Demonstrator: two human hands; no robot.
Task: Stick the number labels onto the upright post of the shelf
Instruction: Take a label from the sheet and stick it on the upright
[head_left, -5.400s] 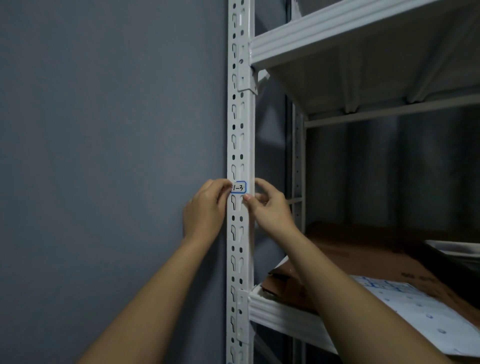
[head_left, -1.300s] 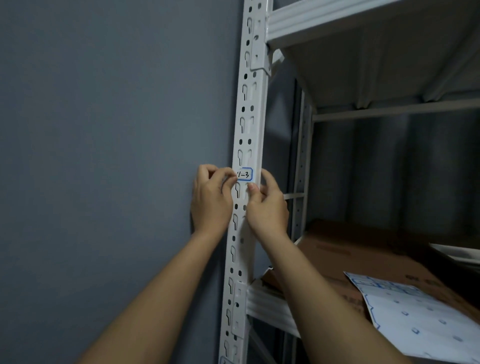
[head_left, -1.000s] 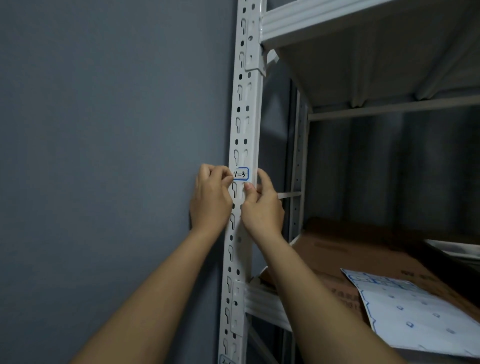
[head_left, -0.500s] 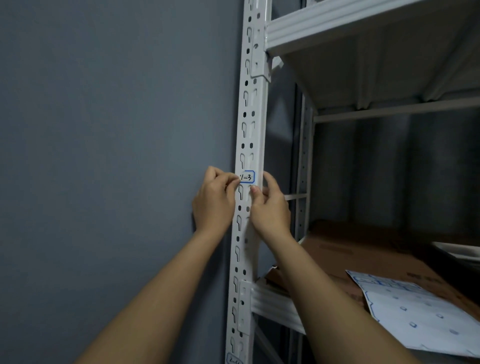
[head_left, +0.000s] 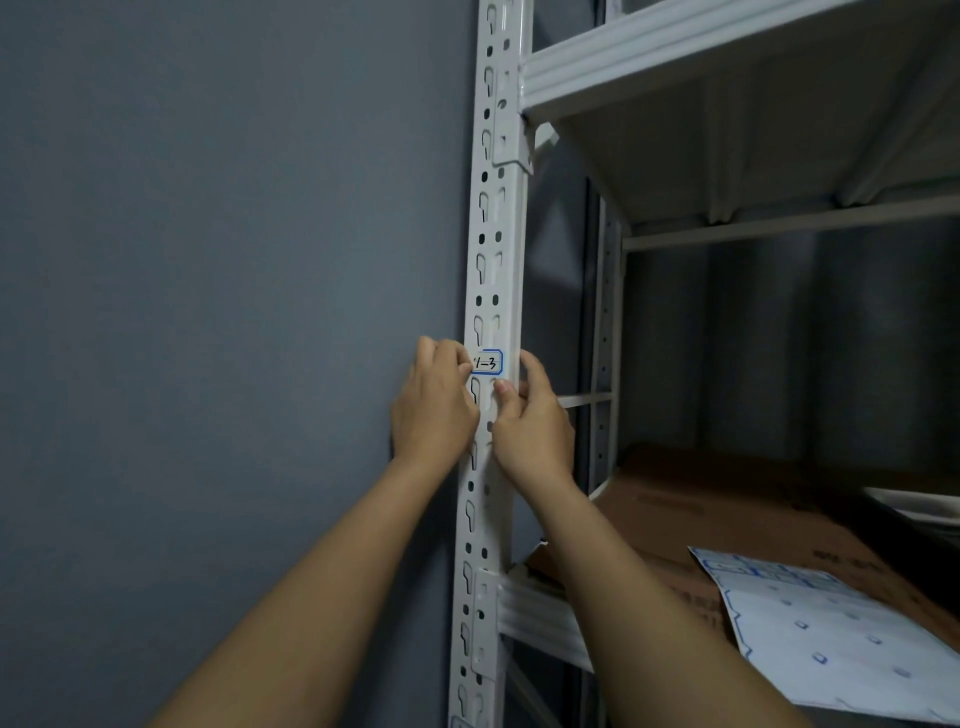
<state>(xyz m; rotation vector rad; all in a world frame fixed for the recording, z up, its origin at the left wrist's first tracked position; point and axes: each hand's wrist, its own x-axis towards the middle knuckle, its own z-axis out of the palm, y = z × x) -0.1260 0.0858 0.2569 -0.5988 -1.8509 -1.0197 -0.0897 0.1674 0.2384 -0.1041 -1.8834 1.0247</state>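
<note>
A white number label (head_left: 488, 362) with a blue border, marked "1-3", sits on the front of the white slotted upright post (head_left: 496, 249) of the shelf. My left hand (head_left: 434, 410) is curled at the post's left side, and its thumb tip presses the label's left end. My right hand (head_left: 530, 423) holds the post from the right. Its thumb lies on the post's front just below the label, and its forefinger reaches round the right edge beside the label.
A grey wall (head_left: 218, 312) lies left of the post. The upper shelf (head_left: 701, 57) is overhead. On the lower shelf (head_left: 540, 613) lies brown cardboard (head_left: 727, 509) with a white label sheet (head_left: 831, 639) on it. Another label's edge (head_left: 460, 722) shows at the post's bottom.
Both hands have stayed at the label on the post. My right thumb has slid from the label's lower right corner to just below it. The view has shifted slightly.
</note>
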